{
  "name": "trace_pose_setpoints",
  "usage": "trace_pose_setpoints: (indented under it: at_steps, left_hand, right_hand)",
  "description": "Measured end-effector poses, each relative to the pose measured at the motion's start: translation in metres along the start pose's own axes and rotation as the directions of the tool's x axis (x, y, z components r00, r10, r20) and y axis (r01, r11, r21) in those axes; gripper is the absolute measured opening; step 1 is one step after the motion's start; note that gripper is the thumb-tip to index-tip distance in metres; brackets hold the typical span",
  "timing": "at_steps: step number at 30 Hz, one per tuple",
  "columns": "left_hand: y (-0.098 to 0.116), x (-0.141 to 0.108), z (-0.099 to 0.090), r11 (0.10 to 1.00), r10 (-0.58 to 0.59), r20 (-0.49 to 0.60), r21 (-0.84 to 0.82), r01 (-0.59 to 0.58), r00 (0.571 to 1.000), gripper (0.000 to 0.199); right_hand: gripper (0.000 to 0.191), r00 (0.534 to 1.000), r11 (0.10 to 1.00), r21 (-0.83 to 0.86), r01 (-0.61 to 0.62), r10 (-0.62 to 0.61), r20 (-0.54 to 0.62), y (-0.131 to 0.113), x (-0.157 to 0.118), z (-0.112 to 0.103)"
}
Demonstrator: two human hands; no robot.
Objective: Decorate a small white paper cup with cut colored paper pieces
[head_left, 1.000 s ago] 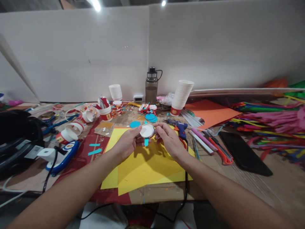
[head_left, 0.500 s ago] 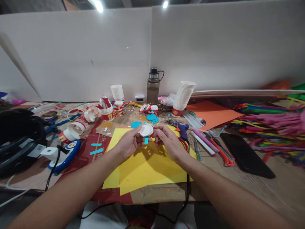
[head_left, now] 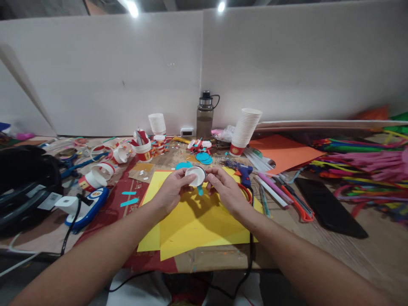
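Observation:
Between my two hands is a cut-down paper cup base (head_left: 195, 176), round and white with a raised rim. A small blue paper strip (head_left: 200, 190) hangs from its lower edge. My left hand (head_left: 172, 189) grips the base from the left, its thumb lying on the white face. From the right, my right hand (head_left: 225, 187) pinches the edge with thumb and fingers; some fingertips are hidden behind it. Under both hands lie yellow paper sheets (head_left: 197, 236). Blue paper discs (head_left: 203, 158) lie just beyond, and two loose blue strips (head_left: 129, 202) are to the left.
A glue gun (head_left: 244, 173) lies right of my hands, its cord running down over the table edge. Stacked paper cups (head_left: 246, 131) and a water bottle (head_left: 204, 119) stand behind. Phone (head_left: 330, 206) and pipe cleaners (head_left: 366, 165) are at right, a blue-and-white device (head_left: 89, 208) at left.
The cup base has been turned and tilted in my hands, so its hollow white inside shows more. Its blue strip has shifted slightly right.

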State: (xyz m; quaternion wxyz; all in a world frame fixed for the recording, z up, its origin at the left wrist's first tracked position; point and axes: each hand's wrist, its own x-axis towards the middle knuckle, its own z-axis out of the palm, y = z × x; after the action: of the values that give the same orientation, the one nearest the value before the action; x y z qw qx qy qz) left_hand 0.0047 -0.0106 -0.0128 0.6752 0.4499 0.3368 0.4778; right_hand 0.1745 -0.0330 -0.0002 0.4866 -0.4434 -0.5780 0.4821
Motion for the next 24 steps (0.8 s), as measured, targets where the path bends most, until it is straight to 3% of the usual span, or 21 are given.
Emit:
trace_pose_setpoints:
  at_steps: [4, 10, 24]
  left_hand:
    - [-0.0002, -0.0017, 0.0014, 0.998, 0.051, -0.029, 0.034, -0.05, 0.998, 0.033]
    - [0.0019, -0.0058, 0.0062, 0.988, 0.126, -0.01, 0.088, -0.124, 0.992, 0.027]
    - [0.0005, -0.0063, 0.0062, 0.979, 0.177, -0.004, 0.099, -0.176, 0.984, 0.026]
  right_hand:
    - [0.031, 1.0, 0.999, -0.026, 0.02, -0.02, 0.011, 0.0013, -0.0014, 0.0001]
    - [0.024, 0.987, 0.972, -0.179, 0.152, -0.158, -0.019, -0.002, -0.0054, 0.0008]
    - [0.018, 0.97, 0.923, -0.325, 0.204, -0.235, -0.059, -0.0055, -0.0093, 0.0023]
